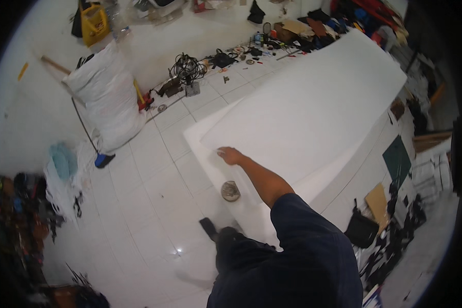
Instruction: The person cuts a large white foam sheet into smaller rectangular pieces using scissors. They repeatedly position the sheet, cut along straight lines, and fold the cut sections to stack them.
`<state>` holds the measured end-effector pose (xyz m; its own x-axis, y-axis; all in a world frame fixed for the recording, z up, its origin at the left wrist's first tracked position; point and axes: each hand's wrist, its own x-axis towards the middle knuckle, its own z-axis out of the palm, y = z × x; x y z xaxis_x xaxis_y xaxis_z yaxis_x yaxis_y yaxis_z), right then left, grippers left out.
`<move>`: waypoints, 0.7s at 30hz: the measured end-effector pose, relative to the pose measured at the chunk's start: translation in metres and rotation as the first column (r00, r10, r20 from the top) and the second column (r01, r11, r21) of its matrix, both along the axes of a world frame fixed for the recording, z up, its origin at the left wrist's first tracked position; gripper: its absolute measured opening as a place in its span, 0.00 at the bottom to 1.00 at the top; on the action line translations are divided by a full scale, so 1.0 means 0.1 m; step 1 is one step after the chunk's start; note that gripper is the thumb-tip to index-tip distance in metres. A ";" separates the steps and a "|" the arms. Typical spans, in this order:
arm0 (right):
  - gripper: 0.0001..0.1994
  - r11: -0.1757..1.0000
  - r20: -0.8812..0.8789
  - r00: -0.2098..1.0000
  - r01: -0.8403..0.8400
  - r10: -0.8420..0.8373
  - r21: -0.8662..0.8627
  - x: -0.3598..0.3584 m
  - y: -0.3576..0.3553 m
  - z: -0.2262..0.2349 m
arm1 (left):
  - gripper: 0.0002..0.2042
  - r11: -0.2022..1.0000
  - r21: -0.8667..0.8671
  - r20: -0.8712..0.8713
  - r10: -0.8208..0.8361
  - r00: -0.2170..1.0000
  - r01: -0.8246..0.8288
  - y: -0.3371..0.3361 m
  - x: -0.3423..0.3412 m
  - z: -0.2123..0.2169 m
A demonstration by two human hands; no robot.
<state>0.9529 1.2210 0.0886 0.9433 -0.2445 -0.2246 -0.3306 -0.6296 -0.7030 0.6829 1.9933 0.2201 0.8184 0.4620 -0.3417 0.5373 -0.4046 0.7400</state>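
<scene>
A large white sheet, looking like thin foam (313, 108), is spread over the floor, with another white layer (194, 134) showing beneath its near left edge. My right hand (230, 155) reaches out to the near left corner of the upper sheet, its fingers closed on the sheet's edge. Close to my hand, on the lower layer's border, rests a round, flat-topped grey-brown object (230, 191) whose kind I cannot make out. My left hand is out of the picture. A dark shoe (208, 229) of mine stands beside the sheet.
A full white sack (108, 97) leans on the wall near a blue broom head (103, 160). Coiled black cable (188, 69) and small clutter line the far wall. Piled goods (23, 210) stand at left. A black bag (362, 227) and brown board (377, 205) lie at right.
</scene>
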 end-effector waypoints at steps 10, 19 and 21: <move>0.20 0.970 0.080 0.997 -0.010 -0.010 0.244 0.55 1.46 -0.26 | 0.22 0.767 0.009 -0.350 -0.598 0.721 0.641 -0.44 3.51 -0.65; 0.18 0.898 -0.141 0.918 0.394 -0.371 0.198 0.58 2.23 -0.37 | 0.23 0.058 0.036 -0.506 -0.860 0.069 0.998 -0.96 5.94 -1.46; 0.16 0.824 -0.115 0.827 0.560 -0.551 0.081 0.53 2.41 -0.42 | 0.24 -0.113 0.076 -0.463 -0.884 -0.065 0.991 -1.08 6.55 -1.70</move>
